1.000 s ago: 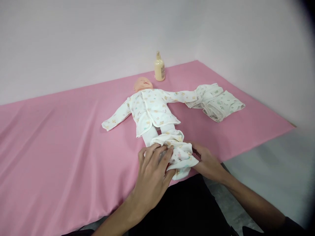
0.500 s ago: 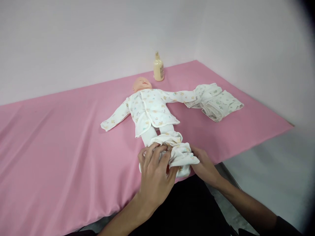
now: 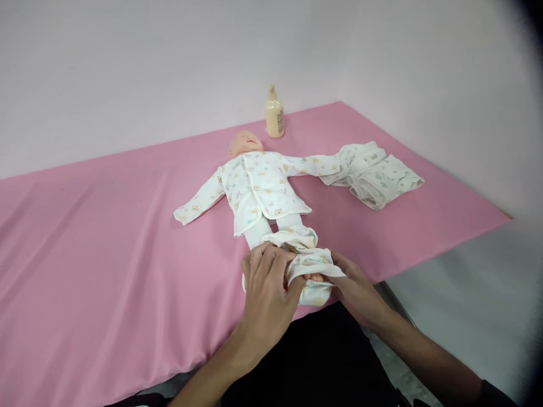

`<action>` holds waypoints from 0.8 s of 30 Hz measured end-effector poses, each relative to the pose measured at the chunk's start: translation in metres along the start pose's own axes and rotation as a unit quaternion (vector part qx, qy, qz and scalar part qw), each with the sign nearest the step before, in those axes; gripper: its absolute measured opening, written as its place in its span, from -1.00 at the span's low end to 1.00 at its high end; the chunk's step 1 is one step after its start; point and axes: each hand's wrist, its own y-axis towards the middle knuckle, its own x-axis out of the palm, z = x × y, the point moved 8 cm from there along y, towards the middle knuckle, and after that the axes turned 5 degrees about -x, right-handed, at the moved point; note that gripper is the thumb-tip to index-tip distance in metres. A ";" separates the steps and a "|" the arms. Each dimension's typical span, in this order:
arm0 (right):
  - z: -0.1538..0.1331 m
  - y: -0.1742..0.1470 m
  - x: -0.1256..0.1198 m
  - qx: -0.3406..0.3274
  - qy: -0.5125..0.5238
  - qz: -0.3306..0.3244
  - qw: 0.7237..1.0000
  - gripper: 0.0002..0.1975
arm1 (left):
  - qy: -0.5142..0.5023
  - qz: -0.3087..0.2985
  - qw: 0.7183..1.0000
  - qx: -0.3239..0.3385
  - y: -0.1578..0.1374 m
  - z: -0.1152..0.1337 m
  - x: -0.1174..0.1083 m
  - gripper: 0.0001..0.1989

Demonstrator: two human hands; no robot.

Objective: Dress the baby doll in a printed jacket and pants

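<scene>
A baby doll [image 3: 246, 143] lies on its back in a white printed jacket [image 3: 271, 183], its head toward the wall. White printed baby pants [image 3: 311, 261] are bunched around its lower legs at the near table edge. My left hand [image 3: 269, 282] grips the pants from the left, fingers bent over the cloth. On the other side, my right hand [image 3: 354, 285] pinches the cuff, its fingertips partly hidden by the fabric. The doll's toes [image 3: 316, 277] show in the leg opening between my hands.
A pink sheet [image 3: 106, 254] covers the table. Near the back wall stands a cream pump bottle [image 3: 275, 117]. Folded white printed cloths [image 3: 384, 178] lie to the right, touching the doll's sleeve end. The table's near edge is right by my body.
The pants cuff has opened wider between my hands, and the doll's toes now show in it. Both hands have shifted only slightly.
</scene>
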 end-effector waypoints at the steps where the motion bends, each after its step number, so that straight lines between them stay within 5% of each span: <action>1: 0.000 -0.001 0.001 0.011 0.016 -0.005 1.000 -0.62 | 0.004 -0.008 1.000 0.013 -0.001 0.000 0.001 -0.81; 9: 0.003 -0.003 0.000 0.002 -0.010 -0.039 0.999 -0.38 | 0.086 -0.052 0.986 0.131 -0.014 0.006 0.002 -0.51; 18: -0.005 0.009 -0.008 -0.072 -0.103 -0.031 0.992 -0.22 | 0.166 0.061 0.972 0.156 -0.015 0.016 0.006 -0.47; 24: -0.016 0.015 -0.018 -0.146 -0.333 -0.046 0.930 -0.36 | 0.173 0.111 0.968 0.142 -0.013 0.017 -0.001 -0.56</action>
